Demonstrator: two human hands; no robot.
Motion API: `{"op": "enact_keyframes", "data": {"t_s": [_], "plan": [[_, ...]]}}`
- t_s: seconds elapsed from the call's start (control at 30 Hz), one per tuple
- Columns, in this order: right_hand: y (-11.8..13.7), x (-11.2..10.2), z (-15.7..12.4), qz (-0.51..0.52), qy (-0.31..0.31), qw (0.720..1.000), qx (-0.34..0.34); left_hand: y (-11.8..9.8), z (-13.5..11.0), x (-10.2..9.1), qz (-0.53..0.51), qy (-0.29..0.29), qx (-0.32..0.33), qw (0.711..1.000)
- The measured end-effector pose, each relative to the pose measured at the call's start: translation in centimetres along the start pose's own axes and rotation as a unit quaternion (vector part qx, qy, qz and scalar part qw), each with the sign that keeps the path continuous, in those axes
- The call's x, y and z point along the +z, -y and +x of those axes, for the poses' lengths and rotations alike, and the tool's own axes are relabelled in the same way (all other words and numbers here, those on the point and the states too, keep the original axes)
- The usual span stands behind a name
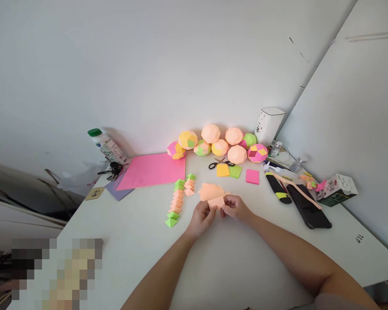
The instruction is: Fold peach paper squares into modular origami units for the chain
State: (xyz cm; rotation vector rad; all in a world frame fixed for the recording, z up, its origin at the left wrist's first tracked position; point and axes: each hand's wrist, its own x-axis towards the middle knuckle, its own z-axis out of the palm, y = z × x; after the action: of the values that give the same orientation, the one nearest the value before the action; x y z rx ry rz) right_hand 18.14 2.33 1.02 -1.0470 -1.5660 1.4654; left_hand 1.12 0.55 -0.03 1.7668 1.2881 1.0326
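Observation:
Both hands meet over the middle of the white table [245,258]. My left hand [203,217] and my right hand [234,207] each pinch one small peach paper square [216,201] between them, fingers closed on its edges. Just behind it lies a loose pile of peach paper squares [210,190]. To the left runs a row of folded green and peach paper units [178,199]. Several finished paper balls [220,144] in peach, yellow, green and pink stand along the wall.
A pink sheet [153,170] over a purple one lies at back left, with keys [111,170] and a bottle [106,145]. Scissors [220,163], yellow, green and pink note pads [235,172], a phone [308,206], a carton [338,189] and a white box [268,125] crowd the right.

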Motion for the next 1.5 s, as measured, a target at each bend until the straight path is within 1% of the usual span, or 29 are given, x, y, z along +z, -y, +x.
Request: {"op": "enact_keyframes", "data": {"t_s": [0.17, 0.27, 0.33, 0.4, 0.5, 0.6, 0.73, 0.83, 1.0, 1.13, 1.23, 1.33, 1.5], "plan": [[-0.3, -0.4, 0.3, 0.085, -0.005, 0.996, 0.000, 0.1, 0.1, -0.2, -0.059, 0.009, -0.039, 0.997], [-0.4, -0.6, 0.5, 0.121, -0.019, 0.992, -0.021, 0.2, 0.2, -0.3, -0.094, -0.003, -0.051, 0.994], [-0.3, -0.5, 0.5, 0.126, -0.019, 0.991, -0.032, 0.2, 0.3, -0.3, -0.105, -0.005, -0.055, 0.993], [-0.2, -0.3, 0.4, 0.103, -0.004, 0.994, -0.024, 0.4, 0.3, -0.3, -0.102, -0.003, -0.048, 0.994], [-0.2, -0.1, 0.3, 0.040, 0.027, 0.999, -0.011, 0.7, 0.3, -0.1, -0.078, 0.005, -0.035, 0.996], [-0.5, -0.1, 0.3, 0.011, 0.034, 0.999, -0.013, 1.0, 0.2, 0.2, -0.053, 0.011, -0.040, 0.998], [-0.3, -0.1, 0.4, 0.031, 0.023, 0.999, -0.012, 0.9, 0.3, 0.2, -0.049, 0.000, -0.045, 0.998], [0.0, -0.1, 0.4, 0.049, 0.002, 0.999, 0.000, 0.5, 0.3, 0.1, -0.050, -0.004, -0.045, 0.998], [-0.1, -0.4, 0.5, 0.057, -0.015, 0.998, 0.002, 0.1, 0.2, -0.2, -0.101, 0.007, -0.068, 0.993], [-0.4, -0.4, 0.5, 0.037, -0.019, 0.999, -0.004, -0.1, 0.1, -0.4, -0.155, 0.011, -0.072, 0.985], [-0.5, -0.2, 0.4, -0.009, -0.018, 1.000, -0.016, -0.2, 0.1, -0.5, -0.182, 0.026, -0.058, 0.981], [-0.5, 0.1, 0.4, -0.056, -0.019, 0.997, -0.040, -0.2, 0.1, -0.6, -0.186, 0.040, -0.045, 0.981], [-0.4, 0.2, 0.4, -0.096, -0.029, 0.992, -0.080, 0.0, 0.2, -0.6, -0.173, 0.025, -0.037, 0.984]]}}
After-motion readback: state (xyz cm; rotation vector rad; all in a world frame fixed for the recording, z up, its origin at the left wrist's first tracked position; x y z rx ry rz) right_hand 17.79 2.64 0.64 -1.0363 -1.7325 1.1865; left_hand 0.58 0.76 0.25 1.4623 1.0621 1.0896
